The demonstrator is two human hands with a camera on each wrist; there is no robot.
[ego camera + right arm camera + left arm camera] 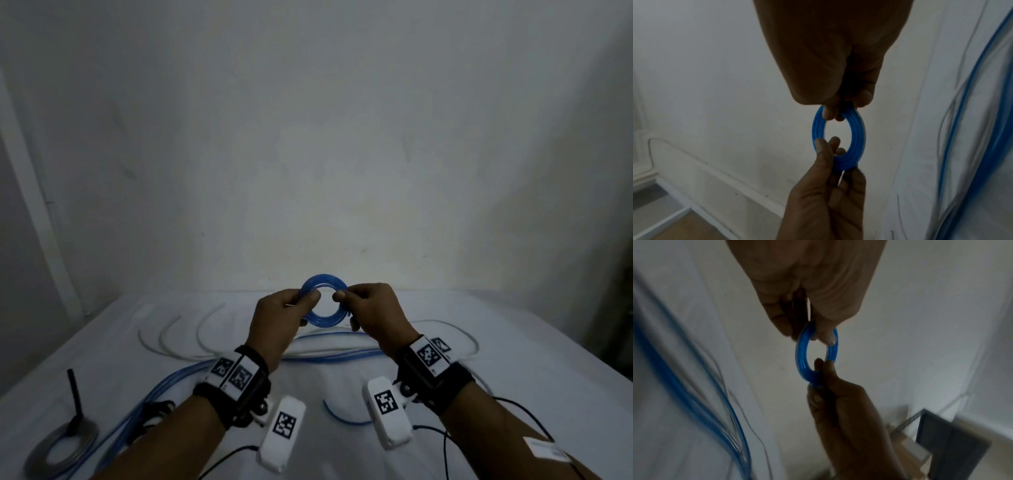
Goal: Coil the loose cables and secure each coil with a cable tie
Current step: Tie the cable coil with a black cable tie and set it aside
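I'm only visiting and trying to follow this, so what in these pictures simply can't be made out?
- Cable tie: whether one is on the blue coil is unclear in every view; the left hand and right hand cover both sides.
- Dark coil: head view, cut off by the bottom-left edge.
- Loose blue cables: left wrist view, blurred.
- Dark boxy object: left wrist view, too dim to name.

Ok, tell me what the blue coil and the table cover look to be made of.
Blue coil: probably plastic-jacketed cable or tubing, glossy and slightly translucent; pale highlights run along its ridged turns. Table cover: apparently white cloth, matte, with soft folds showing in the wrist views; blur leaves the weave unclear.
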